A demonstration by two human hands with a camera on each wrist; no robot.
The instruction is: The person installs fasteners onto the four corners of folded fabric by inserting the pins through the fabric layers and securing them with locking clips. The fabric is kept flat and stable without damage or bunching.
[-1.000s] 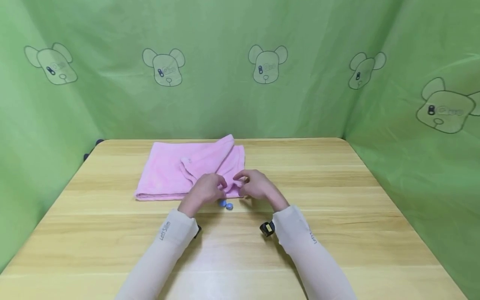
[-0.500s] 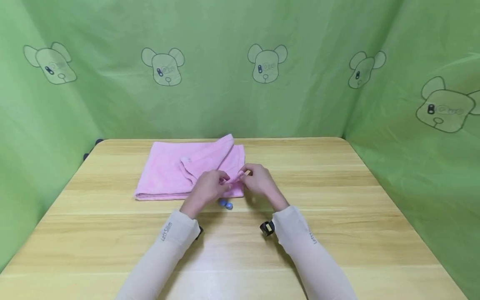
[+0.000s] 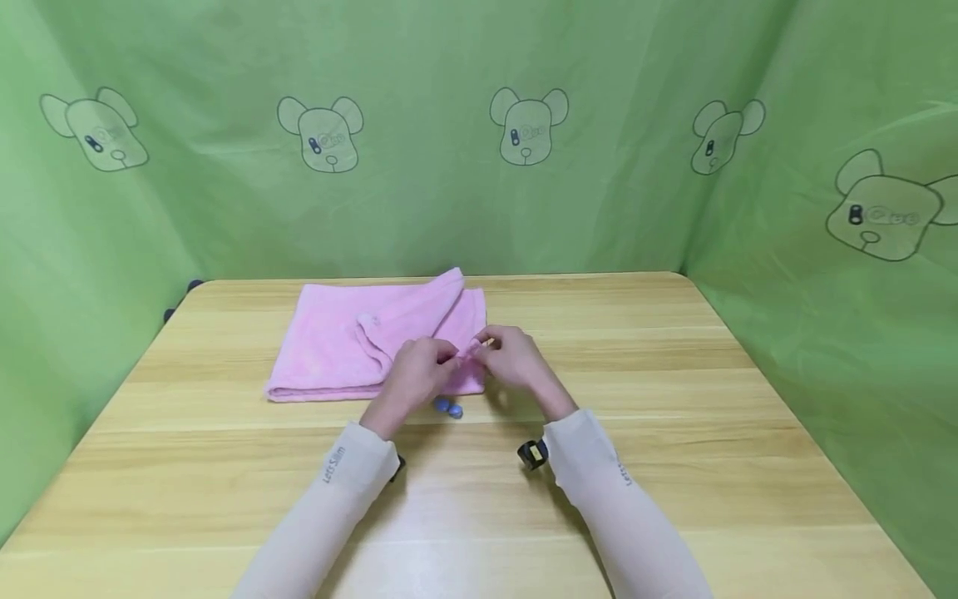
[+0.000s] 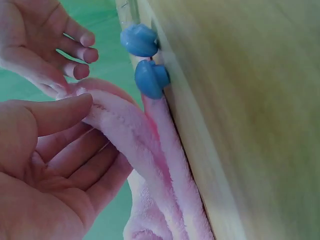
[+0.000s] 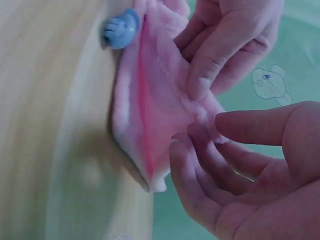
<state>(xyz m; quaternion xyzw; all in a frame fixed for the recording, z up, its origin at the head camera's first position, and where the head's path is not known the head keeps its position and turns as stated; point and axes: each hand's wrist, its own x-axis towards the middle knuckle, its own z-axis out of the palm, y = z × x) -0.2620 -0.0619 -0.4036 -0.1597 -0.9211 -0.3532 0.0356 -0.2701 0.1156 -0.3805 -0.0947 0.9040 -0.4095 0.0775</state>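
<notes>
A folded pink fleece cloth lies at the back left of the table, its top layer partly turned up. My left hand pinches the lifted edge of that cloth near its front right corner; in the left wrist view the thumb presses on the fabric. Just to the right, my right hand pinches the same edge between thumb and fingers, as the right wrist view confirms. Two small blue plastic pieces, one rounded and one knob-shaped, lie side by side at the cloth's front edge, below the hands.
The wooden table reaches out to both sides and in front of the cloth. Green curtains with bear-head outlines enclose the back and sides. A small black device sits at the right wrist.
Both hands have come up slightly and closer together. The right fingers, loosely spread before, now pinch the cloth's edge, which is raised between the hands. The blue pieces have stayed put.
</notes>
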